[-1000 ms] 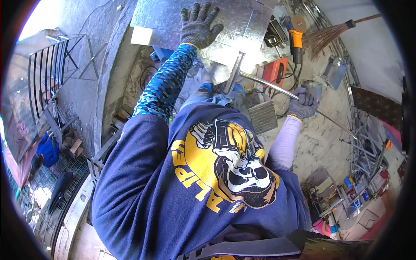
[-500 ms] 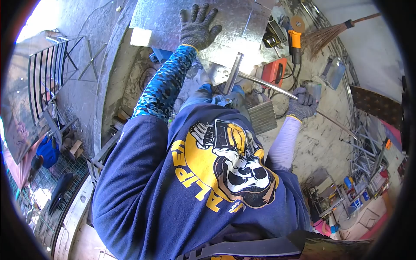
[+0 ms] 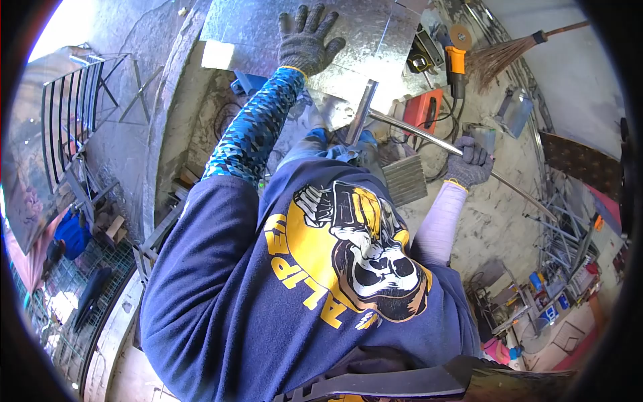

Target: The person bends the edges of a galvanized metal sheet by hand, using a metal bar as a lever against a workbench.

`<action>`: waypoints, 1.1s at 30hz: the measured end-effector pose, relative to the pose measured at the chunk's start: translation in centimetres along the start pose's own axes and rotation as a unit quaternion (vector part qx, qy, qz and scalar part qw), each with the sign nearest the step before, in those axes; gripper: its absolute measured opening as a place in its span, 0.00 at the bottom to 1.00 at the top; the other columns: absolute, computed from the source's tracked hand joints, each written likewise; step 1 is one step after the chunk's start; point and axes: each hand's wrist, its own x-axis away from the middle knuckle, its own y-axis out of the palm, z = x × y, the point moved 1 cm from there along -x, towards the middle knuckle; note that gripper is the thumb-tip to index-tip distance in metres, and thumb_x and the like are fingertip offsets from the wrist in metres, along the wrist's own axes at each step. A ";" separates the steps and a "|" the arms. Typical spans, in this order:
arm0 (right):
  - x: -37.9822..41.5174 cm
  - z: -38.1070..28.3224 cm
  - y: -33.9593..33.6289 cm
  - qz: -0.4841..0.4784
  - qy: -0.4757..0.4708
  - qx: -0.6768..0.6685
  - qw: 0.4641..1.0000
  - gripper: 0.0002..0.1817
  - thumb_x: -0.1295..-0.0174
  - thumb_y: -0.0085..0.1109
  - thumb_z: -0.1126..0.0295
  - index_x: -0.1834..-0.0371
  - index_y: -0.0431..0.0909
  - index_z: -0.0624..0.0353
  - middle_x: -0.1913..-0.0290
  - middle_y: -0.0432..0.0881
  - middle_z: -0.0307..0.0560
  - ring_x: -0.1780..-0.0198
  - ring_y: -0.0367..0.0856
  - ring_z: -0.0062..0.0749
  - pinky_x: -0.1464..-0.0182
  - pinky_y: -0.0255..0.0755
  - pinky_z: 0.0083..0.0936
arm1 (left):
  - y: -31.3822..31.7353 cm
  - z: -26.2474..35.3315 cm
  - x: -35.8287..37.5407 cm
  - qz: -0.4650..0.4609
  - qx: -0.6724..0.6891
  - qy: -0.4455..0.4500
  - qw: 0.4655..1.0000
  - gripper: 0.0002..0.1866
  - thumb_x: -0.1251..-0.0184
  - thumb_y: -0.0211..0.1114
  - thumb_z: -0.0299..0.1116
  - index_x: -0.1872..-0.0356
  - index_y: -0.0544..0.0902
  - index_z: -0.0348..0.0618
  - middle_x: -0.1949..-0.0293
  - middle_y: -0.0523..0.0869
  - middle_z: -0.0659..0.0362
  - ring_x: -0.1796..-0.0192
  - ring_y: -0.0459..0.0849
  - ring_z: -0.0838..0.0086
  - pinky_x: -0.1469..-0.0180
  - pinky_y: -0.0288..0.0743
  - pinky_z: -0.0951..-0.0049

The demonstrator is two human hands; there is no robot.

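Navy tee w/ yellow skull print, blue patterned left sleeve, pale lavender right sleeve, grey knit gloves w/ yellow cuffs

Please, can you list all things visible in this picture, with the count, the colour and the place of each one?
metal sheet: one, silver, top centre
metal rod: one, silver, from centre to right
angle grinder: one, orange and black, top right
broom: one, brown, top right
red case: one, beside the rod
railing frame: one, dark, left
left hand: grey glove, flat on the sheet
right hand: grey glove, grip closed around the rod
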 end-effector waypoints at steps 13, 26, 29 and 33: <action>1.6 -0.2 4.2 0.014 -0.034 0.065 0.997 0.22 0.32 0.45 0.58 0.86 0.55 0.43 0.86 0.47 0.31 0.86 0.45 0.24 0.62 0.72 0.35 | -1.2 0.9 -0.1 -0.056 -0.023 -0.014 0.998 0.45 0.29 0.42 0.78 0.16 0.55 0.72 0.14 0.50 0.61 0.14 0.44 0.53 0.17 0.29 0.35; 3.3 -0.2 9.0 -0.010 -0.052 0.147 0.988 0.23 0.32 0.50 0.59 0.85 0.54 0.42 0.86 0.48 0.32 0.85 0.47 0.26 0.63 0.68 0.34 | -1.3 1.8 -0.2 -0.071 0.008 -0.025 0.997 0.45 0.28 0.42 0.77 0.16 0.54 0.69 0.13 0.47 0.60 0.13 0.41 0.51 0.18 0.25 0.31; 3.8 0.3 10.4 -0.030 -0.044 0.156 0.986 0.23 0.31 0.51 0.59 0.85 0.55 0.42 0.85 0.49 0.32 0.85 0.47 0.26 0.63 0.67 0.34 | -1.3 1.8 -0.2 -0.068 0.005 -0.027 0.997 0.45 0.28 0.42 0.77 0.16 0.54 0.69 0.13 0.47 0.59 0.13 0.41 0.50 0.19 0.25 0.30; 4.5 1.1 12.0 -0.069 -0.036 0.181 0.980 0.24 0.29 0.51 0.59 0.85 0.55 0.42 0.85 0.49 0.32 0.85 0.47 0.26 0.63 0.66 0.34 | -1.2 1.4 0.0 -0.055 0.020 -0.029 0.998 0.45 0.28 0.42 0.77 0.16 0.54 0.69 0.14 0.48 0.59 0.13 0.41 0.51 0.19 0.25 0.29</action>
